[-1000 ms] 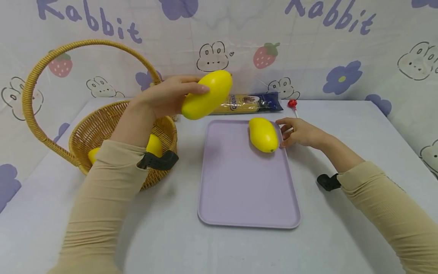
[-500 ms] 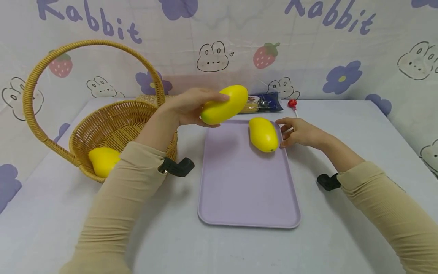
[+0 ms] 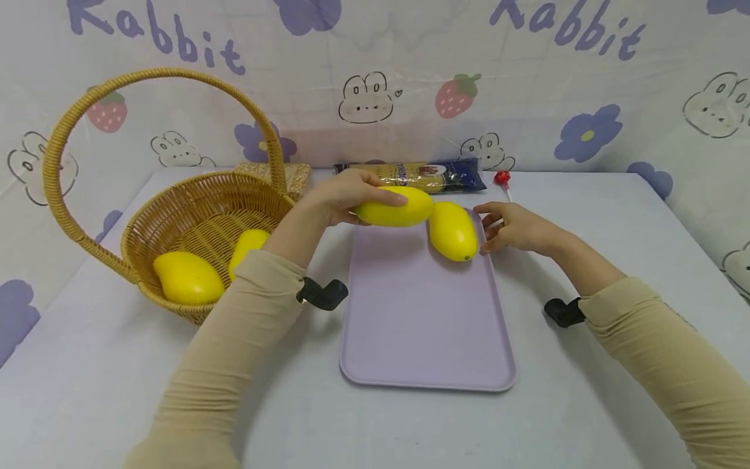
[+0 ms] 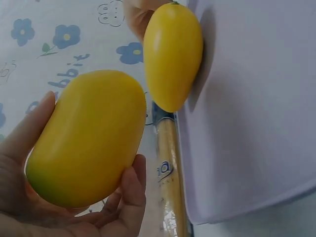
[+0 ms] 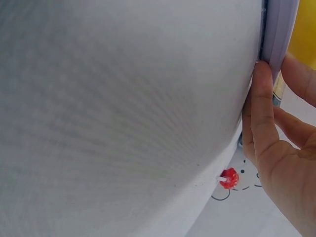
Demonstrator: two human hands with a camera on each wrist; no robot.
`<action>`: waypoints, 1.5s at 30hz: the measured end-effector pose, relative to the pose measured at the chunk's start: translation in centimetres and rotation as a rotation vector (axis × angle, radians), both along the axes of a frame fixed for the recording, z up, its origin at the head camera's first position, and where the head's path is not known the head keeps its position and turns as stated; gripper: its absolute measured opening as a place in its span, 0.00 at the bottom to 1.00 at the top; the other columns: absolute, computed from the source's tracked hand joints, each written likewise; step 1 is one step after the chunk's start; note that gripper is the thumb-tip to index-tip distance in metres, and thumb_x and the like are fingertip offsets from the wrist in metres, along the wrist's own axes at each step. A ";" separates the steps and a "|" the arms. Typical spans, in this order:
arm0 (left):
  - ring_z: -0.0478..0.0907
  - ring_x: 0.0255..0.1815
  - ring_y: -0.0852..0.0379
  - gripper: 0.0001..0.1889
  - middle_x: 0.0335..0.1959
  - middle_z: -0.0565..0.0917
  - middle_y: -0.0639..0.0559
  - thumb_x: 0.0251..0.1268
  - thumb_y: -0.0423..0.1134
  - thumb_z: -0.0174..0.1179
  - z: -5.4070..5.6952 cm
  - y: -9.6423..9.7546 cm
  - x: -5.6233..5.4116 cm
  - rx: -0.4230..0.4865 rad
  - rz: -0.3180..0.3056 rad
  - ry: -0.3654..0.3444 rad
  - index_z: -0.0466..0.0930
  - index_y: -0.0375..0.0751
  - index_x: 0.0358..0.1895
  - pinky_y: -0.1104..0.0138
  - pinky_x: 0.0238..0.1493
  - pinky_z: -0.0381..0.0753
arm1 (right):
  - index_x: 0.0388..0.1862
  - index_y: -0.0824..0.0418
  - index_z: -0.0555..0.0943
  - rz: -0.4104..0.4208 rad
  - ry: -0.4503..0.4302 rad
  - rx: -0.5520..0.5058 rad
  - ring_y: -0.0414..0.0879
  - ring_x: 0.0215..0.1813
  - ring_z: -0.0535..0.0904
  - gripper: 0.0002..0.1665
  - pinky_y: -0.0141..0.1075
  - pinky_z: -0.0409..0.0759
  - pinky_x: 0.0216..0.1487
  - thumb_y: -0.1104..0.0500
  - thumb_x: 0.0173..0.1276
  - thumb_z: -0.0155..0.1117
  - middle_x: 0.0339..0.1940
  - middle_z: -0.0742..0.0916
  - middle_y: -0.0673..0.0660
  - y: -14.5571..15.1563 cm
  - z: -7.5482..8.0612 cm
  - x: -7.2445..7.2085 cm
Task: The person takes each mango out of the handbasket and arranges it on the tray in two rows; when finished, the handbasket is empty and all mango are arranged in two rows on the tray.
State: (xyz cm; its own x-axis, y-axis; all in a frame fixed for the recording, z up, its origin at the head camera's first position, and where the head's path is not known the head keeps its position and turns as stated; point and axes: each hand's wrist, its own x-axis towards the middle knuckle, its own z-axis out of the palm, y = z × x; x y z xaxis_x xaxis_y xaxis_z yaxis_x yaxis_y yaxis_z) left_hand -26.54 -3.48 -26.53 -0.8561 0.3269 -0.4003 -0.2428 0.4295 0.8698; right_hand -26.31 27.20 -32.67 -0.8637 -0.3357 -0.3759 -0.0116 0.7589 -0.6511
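Note:
My left hand [image 3: 348,195] grips a yellow mango [image 3: 398,207] above the far left part of the lilac tray [image 3: 428,319]. In the left wrist view, thumb and fingers wrap this mango [image 4: 91,138], which has a greenish end. A second mango [image 3: 453,231] lies in the tray's far right corner, beside the held one. At that corner my right hand [image 3: 515,227] holds the tray's edge. The right wrist view shows the thumb over the rim [image 5: 279,34] and fingers against its outer side. Two more mangoes [image 3: 189,278] lie in the wicker basket [image 3: 152,221], one partly behind my left sleeve.
The basket's tall arched handle [image 3: 158,73] rises at the left. Behind the tray lies a long pasta packet [image 3: 433,176]. A red lollipop [image 3: 502,179] is beyond my right hand. A beige packet [image 3: 297,177] sits behind the basket, against the printed backdrop.
My left hand has carried its mango rightward and down, from beside the basket to over the tray. The mango has turned nearly level. My right hand has stayed at the tray's edge.

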 end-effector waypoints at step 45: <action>0.70 0.71 0.47 0.39 0.71 0.69 0.44 0.58 0.35 0.71 -5.0 2.1 -1.9 0.231 0.365 -0.165 0.61 0.37 0.72 0.52 0.66 0.79 | 0.78 0.65 0.54 0.007 0.015 -0.002 0.63 0.62 0.68 0.48 0.61 0.71 0.70 0.64 0.61 0.64 0.69 0.69 0.72 0.2 -0.1 0.0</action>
State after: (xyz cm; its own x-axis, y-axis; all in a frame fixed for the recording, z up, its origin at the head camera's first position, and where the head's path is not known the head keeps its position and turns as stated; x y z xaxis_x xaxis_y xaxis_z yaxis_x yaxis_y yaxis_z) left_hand -28.48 -1.42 -31.50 -0.8627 0.1127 -0.4930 -0.4854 0.0895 0.8697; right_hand -26.33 27.35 -32.81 -0.8667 -0.3427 -0.3625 -0.0268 0.7577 -0.6521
